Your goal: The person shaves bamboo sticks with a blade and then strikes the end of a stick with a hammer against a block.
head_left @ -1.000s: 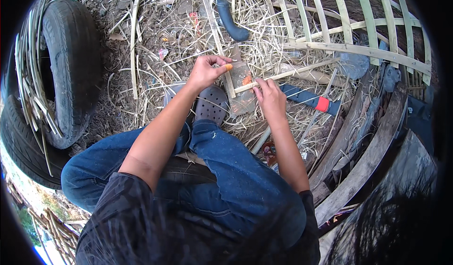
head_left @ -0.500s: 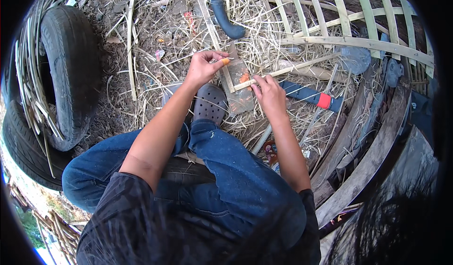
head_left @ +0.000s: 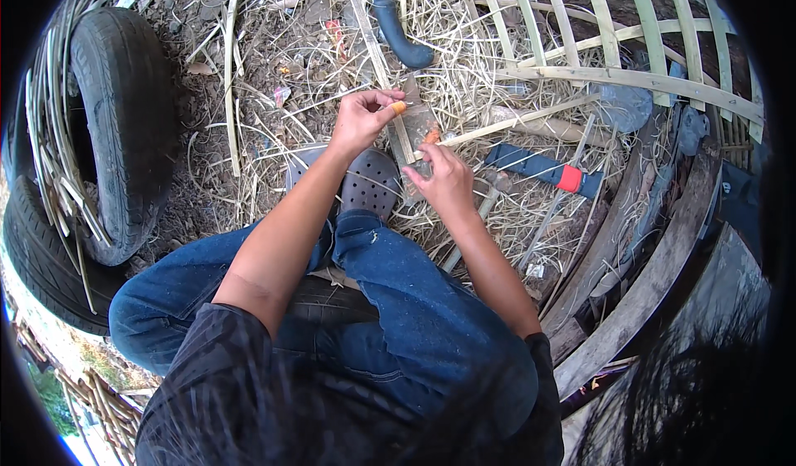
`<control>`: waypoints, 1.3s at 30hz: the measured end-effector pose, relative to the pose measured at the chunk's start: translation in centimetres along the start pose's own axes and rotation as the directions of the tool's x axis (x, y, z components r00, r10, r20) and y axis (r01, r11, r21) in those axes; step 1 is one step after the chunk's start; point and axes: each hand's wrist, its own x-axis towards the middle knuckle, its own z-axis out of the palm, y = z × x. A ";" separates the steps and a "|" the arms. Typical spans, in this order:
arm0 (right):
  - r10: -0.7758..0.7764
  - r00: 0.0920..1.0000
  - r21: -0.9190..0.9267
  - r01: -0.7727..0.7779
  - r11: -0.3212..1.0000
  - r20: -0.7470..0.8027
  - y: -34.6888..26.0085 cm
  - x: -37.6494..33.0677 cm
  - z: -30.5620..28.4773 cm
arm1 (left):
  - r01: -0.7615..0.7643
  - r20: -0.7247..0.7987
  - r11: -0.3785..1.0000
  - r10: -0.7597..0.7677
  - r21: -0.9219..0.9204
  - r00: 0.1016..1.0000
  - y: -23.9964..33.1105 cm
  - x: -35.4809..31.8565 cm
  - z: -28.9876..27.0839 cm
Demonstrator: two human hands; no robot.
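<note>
A long pale bamboo strip [head_left: 365, 20] runs down from the top edge, under the fingertips of my left hand [head_left: 361, 121]. That hand is pinched closed on it, and one finger wears an orange wrap. A second bamboo strip [head_left: 518, 121] slants off to the right and meets the first at a corner. My right hand [head_left: 444, 182] closes its thumb and fingers around this corner. Whether the two lengths are one bent strip I cannot tell. A flat grey board or plate [head_left: 424, 118] with orange marks lies beneath them.
Black tyres [head_left: 133, 134] stand at the left. A dark tool handle with a red band [head_left: 570, 177] lies right of my right hand. Above is a curved dark handle [head_left: 398, 31]. A woven bamboo lattice [head_left: 613, 39] fills the upper right. Shavings [head_left: 464, 68] cover the ground.
My right hand has slid left and slightly down along the bamboo strip to the corner. My left hand has stayed nearly in place.
</note>
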 end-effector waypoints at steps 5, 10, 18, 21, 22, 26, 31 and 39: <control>0.044 0.998 0.041 -0.042 0.998 -0.049 0.4 -0.2 0.7 | 0.029 0.012 0.999 -0.029 0.018 0.999 0.5 -0.1 0.2; 0.063 0.997 0.070 -0.060 0.996 -0.045 0.4 -0.2 0.8 | 0.020 0.053 1.000 -0.021 0.016 0.998 0.5 -0.2 -0.4; 0.066 0.998 0.083 -0.064 0.994 -0.025 0.3 0.0 0.7 | 0.029 0.118 0.996 -0.039 0.084 0.992 1.1 -0.3 -0.8; 0.033 0.999 0.162 -0.028 0.986 -0.030 0.7 -0.1 0.7 | 0.052 0.126 0.994 -0.064 0.092 0.990 1.4 -0.2 -0.8; 0.034 0.998 0.181 -0.024 0.983 -0.050 0.9 -0.2 0.8 | 0.059 0.135 0.994 -0.072 0.095 0.988 1.4 -0.2 -0.7; 0.055 0.996 0.192 -0.041 0.980 -0.065 0.9 -0.2 1.4 | 0.076 0.158 0.994 -0.088 0.079 0.984 1.8 -0.2 -1.1; 0.044 0.995 0.173 -0.027 0.985 -0.092 1.3 -0.4 1.9 | -0.187 0.092 0.898 0.163 0.399 0.982 3.8 -2.2 -0.1; -0.032 0.983 0.130 0.055 0.990 -0.179 1.3 -0.6 2.3 | -0.249 0.159 0.914 0.208 0.320 0.965 1.8 -3.8 0.9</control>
